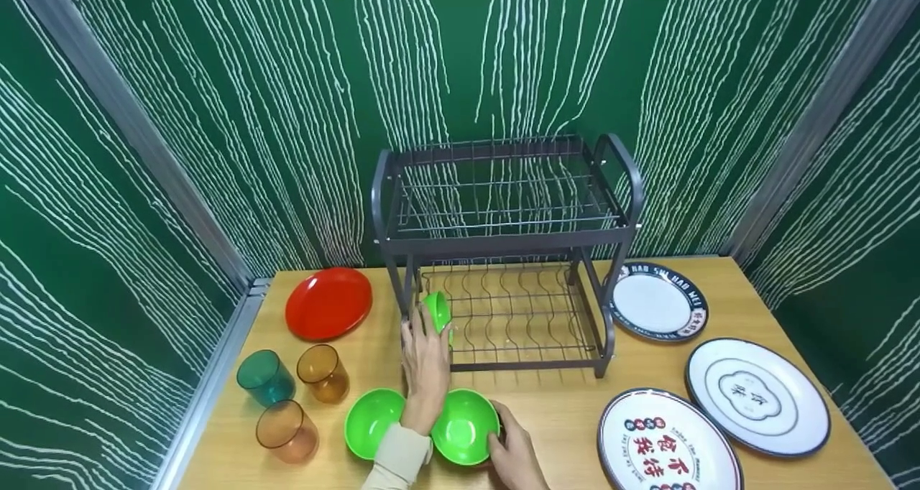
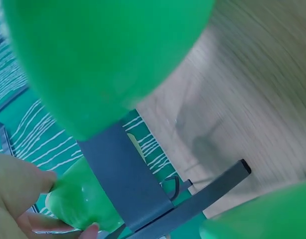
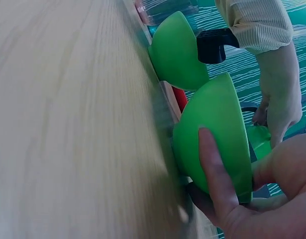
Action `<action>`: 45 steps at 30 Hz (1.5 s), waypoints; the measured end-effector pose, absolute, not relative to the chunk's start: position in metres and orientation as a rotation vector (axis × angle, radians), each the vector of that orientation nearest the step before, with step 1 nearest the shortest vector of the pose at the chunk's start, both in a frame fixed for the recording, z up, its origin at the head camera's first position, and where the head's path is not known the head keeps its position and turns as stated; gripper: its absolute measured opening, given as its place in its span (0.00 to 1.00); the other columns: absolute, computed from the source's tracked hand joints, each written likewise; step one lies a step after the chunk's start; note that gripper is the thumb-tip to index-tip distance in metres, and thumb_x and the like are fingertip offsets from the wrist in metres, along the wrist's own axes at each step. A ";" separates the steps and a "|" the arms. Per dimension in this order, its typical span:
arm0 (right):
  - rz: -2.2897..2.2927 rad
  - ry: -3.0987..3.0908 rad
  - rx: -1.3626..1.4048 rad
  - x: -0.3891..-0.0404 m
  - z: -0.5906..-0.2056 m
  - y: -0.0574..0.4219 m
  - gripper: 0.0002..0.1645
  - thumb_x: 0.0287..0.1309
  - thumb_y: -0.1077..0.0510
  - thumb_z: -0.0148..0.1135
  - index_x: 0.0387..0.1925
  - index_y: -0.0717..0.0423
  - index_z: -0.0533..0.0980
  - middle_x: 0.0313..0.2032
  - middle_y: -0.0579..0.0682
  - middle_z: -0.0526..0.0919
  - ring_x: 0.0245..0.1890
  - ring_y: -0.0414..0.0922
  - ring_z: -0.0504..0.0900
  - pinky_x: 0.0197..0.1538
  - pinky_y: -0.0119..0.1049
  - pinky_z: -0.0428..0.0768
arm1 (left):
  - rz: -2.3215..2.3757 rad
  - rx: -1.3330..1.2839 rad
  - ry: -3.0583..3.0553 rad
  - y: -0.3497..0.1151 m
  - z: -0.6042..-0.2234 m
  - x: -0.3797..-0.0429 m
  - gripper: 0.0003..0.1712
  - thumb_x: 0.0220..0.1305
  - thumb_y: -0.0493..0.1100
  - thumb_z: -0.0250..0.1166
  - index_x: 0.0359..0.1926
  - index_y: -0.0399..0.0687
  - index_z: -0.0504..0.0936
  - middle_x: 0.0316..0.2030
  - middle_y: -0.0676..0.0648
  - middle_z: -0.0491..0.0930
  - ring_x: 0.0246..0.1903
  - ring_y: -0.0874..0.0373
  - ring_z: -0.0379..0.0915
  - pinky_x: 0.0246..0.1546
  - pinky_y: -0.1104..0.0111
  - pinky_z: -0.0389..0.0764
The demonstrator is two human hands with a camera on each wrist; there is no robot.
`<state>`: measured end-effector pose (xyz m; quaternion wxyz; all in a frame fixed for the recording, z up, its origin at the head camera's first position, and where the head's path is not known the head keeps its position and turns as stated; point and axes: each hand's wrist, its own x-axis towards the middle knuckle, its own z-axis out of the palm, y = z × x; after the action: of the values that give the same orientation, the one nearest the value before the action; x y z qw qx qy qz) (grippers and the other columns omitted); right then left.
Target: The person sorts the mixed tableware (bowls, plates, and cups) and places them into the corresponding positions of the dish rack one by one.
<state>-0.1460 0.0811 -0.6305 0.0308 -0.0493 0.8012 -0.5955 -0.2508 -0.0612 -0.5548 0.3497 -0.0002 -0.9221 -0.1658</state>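
Observation:
At the left end of the dish rack's lower tier (image 1: 517,310), my left hand (image 1: 425,361) holds a small green bowl (image 1: 438,310) tipped on its side. Thumb and fingers pinch that bowl (image 2: 80,199) in the left wrist view, where a dark rack post covers part of it. My right hand (image 1: 514,450) grips the rim of a second green bowl (image 1: 460,432) on the table, thumb inside and fingers along its outer wall (image 3: 213,134). A third green bowl (image 1: 372,422) stands upright to the left, partly behind my left sleeve.
Left of the rack stand a teal cup (image 1: 267,378), two amber-toned cups (image 1: 325,375) and a red plate (image 1: 328,303). On the right lie three white plates, one blue-rimmed (image 1: 654,302), one with red characters (image 1: 668,443), one with a grey emblem (image 1: 758,396). The rack's upper tier (image 1: 503,242) overhangs the lower one.

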 end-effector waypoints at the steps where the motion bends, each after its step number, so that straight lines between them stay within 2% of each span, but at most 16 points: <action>1: -1.828 2.471 -0.146 -0.146 -0.630 0.081 0.27 0.60 0.71 0.50 0.62 0.66 0.64 0.61 0.66 0.68 0.63 0.60 0.65 0.63 0.54 0.65 | -0.421 0.004 -2.387 -0.062 -0.555 -0.251 0.36 0.62 0.51 0.64 0.62 0.30 0.68 0.58 0.33 0.71 0.53 0.38 0.67 0.47 0.54 0.78; 6: -1.814 2.489 -0.125 -0.147 -0.629 0.080 0.28 0.58 0.74 0.49 0.62 0.67 0.63 0.61 0.67 0.68 0.63 0.61 0.65 0.64 0.55 0.63 | -0.389 0.017 -2.360 -0.063 -0.555 -0.254 0.36 0.59 0.48 0.67 0.61 0.28 0.68 0.55 0.33 0.72 0.48 0.41 0.68 0.41 0.58 0.79; 9: -1.817 2.487 -0.115 -0.148 -0.629 0.080 0.29 0.57 0.74 0.49 0.62 0.67 0.63 0.61 0.68 0.68 0.63 0.62 0.65 0.64 0.55 0.62 | -0.380 0.011 -2.357 -0.065 -0.555 -0.254 0.36 0.59 0.47 0.67 0.62 0.29 0.68 0.54 0.33 0.72 0.48 0.42 0.68 0.41 0.58 0.79; 16: -1.833 2.475 -0.113 -0.150 -0.629 0.082 0.29 0.58 0.74 0.49 0.62 0.68 0.62 0.61 0.68 0.67 0.63 0.62 0.64 0.64 0.55 0.62 | -0.437 -0.005 -2.358 -0.067 -0.555 -0.255 0.37 0.57 0.45 0.70 0.63 0.32 0.67 0.57 0.33 0.71 0.48 0.42 0.66 0.43 0.56 0.77; 22: -1.853 2.498 -0.162 -0.149 -0.627 0.085 0.29 0.57 0.75 0.48 0.62 0.68 0.63 0.60 0.67 0.69 0.62 0.61 0.66 0.63 0.54 0.64 | -0.491 -0.041 -2.288 -0.069 -0.554 -0.251 0.35 0.59 0.45 0.68 0.62 0.33 0.67 0.55 0.33 0.71 0.51 0.39 0.65 0.48 0.52 0.74; 30: -1.890 2.423 -0.158 -0.149 -0.620 0.089 0.28 0.58 0.72 0.47 0.62 0.65 0.63 0.60 0.64 0.69 0.63 0.60 0.66 0.63 0.55 0.64 | -0.605 -0.052 -2.225 -0.065 -0.540 -0.231 0.32 0.60 0.50 0.66 0.61 0.37 0.72 0.53 0.35 0.74 0.50 0.41 0.67 0.45 0.53 0.75; 37: -1.944 2.356 -0.166 -0.145 -0.611 0.094 0.27 0.62 0.70 0.47 0.64 0.63 0.62 0.60 0.62 0.70 0.61 0.58 0.68 0.62 0.55 0.66 | -0.760 -0.029 -2.253 -0.057 -0.534 -0.207 0.30 0.62 0.54 0.63 0.59 0.40 0.74 0.52 0.40 0.75 0.48 0.46 0.70 0.47 0.54 0.75; 45: -2.006 2.282 -0.143 -0.143 -0.599 0.098 0.29 0.63 0.71 0.45 0.66 0.66 0.58 0.62 0.66 0.65 0.63 0.60 0.65 0.62 0.49 0.68 | -0.916 -0.011 -2.359 -0.049 -0.535 -0.182 0.27 0.68 0.58 0.54 0.56 0.43 0.77 0.51 0.43 0.76 0.48 0.51 0.71 0.45 0.57 0.76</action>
<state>-0.1427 0.0979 -0.5989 0.0500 -0.0471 0.7492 -0.6588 -0.1817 -0.0486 -0.5351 0.3007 -0.0040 -0.8890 -0.3453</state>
